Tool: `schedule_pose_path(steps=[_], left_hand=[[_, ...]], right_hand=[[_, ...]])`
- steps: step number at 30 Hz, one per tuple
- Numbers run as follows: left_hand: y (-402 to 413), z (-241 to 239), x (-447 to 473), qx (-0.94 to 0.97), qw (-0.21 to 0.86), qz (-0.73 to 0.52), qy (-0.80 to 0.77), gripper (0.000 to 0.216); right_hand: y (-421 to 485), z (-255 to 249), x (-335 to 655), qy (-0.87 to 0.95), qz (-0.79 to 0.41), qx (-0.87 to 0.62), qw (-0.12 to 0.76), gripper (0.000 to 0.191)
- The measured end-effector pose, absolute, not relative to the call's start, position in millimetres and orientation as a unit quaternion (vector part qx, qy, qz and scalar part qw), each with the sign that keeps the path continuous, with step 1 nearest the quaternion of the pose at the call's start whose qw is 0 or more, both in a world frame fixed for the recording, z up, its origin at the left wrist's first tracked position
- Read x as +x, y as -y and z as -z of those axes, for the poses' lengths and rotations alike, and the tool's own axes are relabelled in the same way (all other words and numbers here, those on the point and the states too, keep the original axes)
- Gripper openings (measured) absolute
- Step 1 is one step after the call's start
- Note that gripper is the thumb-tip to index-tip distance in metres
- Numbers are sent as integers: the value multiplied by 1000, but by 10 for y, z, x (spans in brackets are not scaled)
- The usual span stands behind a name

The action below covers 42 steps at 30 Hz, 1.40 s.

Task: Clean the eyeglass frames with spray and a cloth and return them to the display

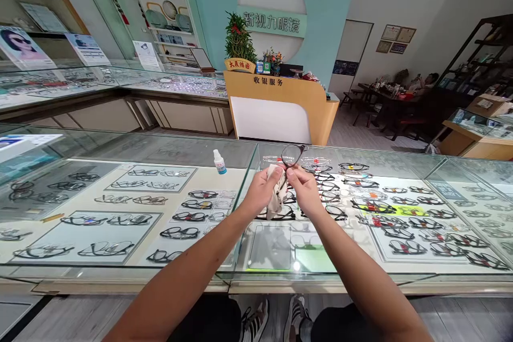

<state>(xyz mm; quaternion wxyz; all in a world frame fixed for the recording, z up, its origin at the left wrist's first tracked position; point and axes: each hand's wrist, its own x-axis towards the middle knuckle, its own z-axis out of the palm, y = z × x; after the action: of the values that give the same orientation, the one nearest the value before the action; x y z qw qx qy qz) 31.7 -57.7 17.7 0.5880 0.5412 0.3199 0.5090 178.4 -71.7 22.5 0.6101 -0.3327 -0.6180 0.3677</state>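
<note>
Above the glass display case, both of my hands meet around a pair of dark-framed eyeglasses (293,155). One round lens stands up past my fingertips; the rest of the frame is partly hidden. A cream cleaning cloth (276,199) hangs from my left hand (264,186), whose fingers pinch it against the glasses. My right hand (303,184) is closed on the frame, just beside the left. On the glass to the left stands a small white spray bottle (219,162) with a blue base.
Rows of eyeglasses (372,206) lie inside the glass case (240,272) beneath my hands. A wooden cashier counter (276,83) with a plant (239,40) stands beyond. A person (425,83) sits at a dark table at the back right.
</note>
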Motion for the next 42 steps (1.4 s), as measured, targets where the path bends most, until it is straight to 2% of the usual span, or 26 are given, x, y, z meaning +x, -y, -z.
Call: schedule_pose_path(steps=[3,8,16,20,24,31,38,42], left_hand=[[547,-207,248,551,607,-480,-314,65],[530,-243,154,593,623,-425,-282,54],[557,-148,332,558,573,-510,-317,60],[519,-206,207,585,579,-478,-307,59],[511,-269,93,638,580,-417,-288,51],[549,-181,257,568,572,-497,-322,60],[491,-288,17,624,622,-373,-292,52],[506,-272,64,626,605,-399,-288,63]], right_hand=[[706,-220,1808,611,-379,-328,613,55],[659,-181,1874,556,-446,-333,617,38],[705,-231,1820,605,-398,-325,608,52],[696,-239,1845,582,-413,-329,618,53],[677,-225,1871,558,-442,-345,613,44],[732,-266,1808,608,-392,-323,610,47],[686,-211,1858,576,-425,-344,608,54],[676,-188,1845,579,-422,-335,611,51]])
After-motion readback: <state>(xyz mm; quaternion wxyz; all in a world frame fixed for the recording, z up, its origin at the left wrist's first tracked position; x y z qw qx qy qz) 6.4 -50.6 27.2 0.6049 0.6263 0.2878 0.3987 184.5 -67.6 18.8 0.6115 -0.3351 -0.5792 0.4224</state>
